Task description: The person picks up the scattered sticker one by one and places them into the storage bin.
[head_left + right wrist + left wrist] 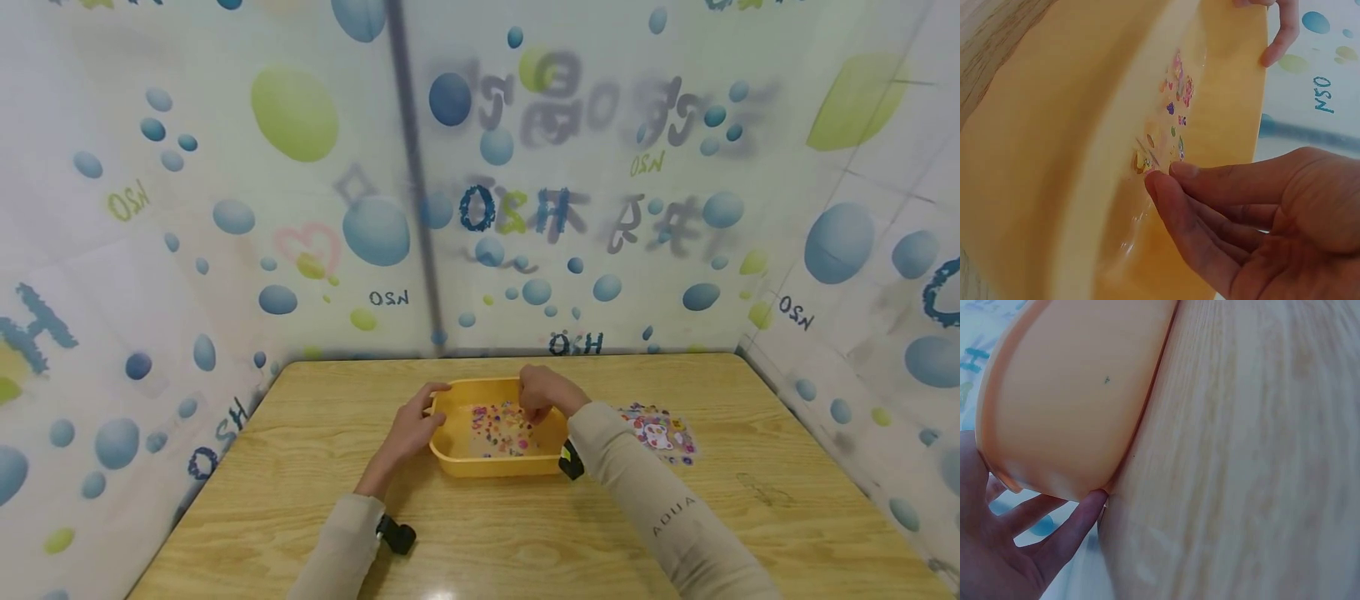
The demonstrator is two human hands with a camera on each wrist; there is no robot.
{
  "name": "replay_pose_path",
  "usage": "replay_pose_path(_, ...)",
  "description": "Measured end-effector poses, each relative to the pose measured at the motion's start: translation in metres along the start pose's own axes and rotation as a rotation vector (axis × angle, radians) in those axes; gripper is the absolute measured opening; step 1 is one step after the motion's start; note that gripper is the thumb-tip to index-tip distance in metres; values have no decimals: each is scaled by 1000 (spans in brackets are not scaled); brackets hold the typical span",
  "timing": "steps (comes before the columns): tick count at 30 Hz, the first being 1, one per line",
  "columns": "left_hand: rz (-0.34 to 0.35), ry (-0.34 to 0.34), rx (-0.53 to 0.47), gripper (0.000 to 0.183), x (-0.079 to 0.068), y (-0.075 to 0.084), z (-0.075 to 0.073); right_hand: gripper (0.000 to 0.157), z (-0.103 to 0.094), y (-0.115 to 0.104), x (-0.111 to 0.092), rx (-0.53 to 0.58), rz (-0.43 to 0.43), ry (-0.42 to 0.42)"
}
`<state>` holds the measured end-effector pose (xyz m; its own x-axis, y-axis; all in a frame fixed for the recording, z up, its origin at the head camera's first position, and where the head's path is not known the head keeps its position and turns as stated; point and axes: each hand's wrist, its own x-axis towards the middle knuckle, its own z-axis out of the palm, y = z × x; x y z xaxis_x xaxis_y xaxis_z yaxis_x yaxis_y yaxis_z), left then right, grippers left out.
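A yellow plastic basin (495,468) stands on the wooden table. Inside it lies a clear sheet of small colourful stickers (497,427), which shows pink, purple and green bits in the right wrist view. My left hand (411,427) holds the basin's left end, the thumb over the rim and the other fingers against the outer wall (1085,419). Reaching into the basin from the right, my right hand (547,392) has thumb and forefinger pinched together at the edge of the sticker sheet (1175,119); the fingertips hide that edge.
To the right of the basin, a colourful sticker sheet with a white cartoon figure (656,435) lies flat on the table (480,533). Patterned curtains (495,275) with blue and green dots hang behind the table and along both sides.
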<state>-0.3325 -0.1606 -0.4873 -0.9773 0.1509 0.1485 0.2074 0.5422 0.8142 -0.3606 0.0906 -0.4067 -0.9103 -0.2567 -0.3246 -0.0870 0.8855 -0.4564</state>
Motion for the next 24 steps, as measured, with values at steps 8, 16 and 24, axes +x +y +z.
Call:
replay_pose_path(8, -10, 1, -14, 49, 0, 2, -1, 19, -1, 6, 7, 4, 29, -15)
replay_pose_path(16, -14, -2, -11, 48, 1, 2, -1, 22, -2, 9, 6, 2, 16, -52)
replay_pose_path(24, -12, -4, -11, 48, 1, 3, 0, 16, -1, 10, 6, 17, 16, -69)
